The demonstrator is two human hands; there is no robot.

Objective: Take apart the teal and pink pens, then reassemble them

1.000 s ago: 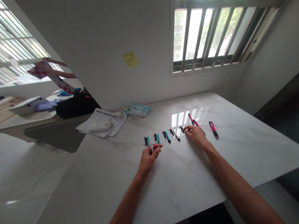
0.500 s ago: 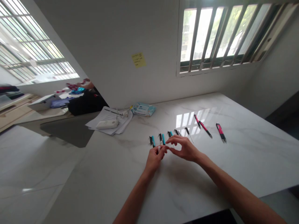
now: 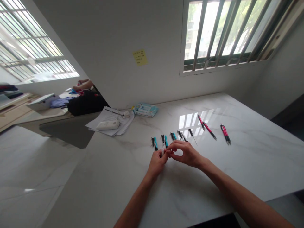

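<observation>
My left hand (image 3: 157, 163) is closed around a small whitish tube (image 3: 162, 152), perhaps a pen barrel, whose end sticks up beside the thumb. My right hand (image 3: 186, 153) pinches thumb and fingers together at my left fingertips; whatever lies in that pinch is too small to make out. Just beyond the hands, pen parts lie in a row: a blue barrel (image 3: 155, 142) beside a black clip piece (image 3: 152, 141), then another blue barrel (image 3: 166, 141) with its black piece (image 3: 162, 138). A third blue piece (image 3: 174, 136) is partly covered by my right hand.
A black pen part with a thin refill (image 3: 193, 136) lies right of the row. Farther right are red-and-black pens (image 3: 210, 130) and a pair side by side (image 3: 225, 134). Papers (image 3: 118, 129), a white device (image 3: 108, 125) and a wipes packet (image 3: 145, 110) sit at the back left. Another person's arm (image 3: 84, 85) shows beyond.
My right hand has moved slightly left, its fingers now closed in against my left fingertips. My left hand keeps its hold on the whitish tube. The view has shifted slightly.
</observation>
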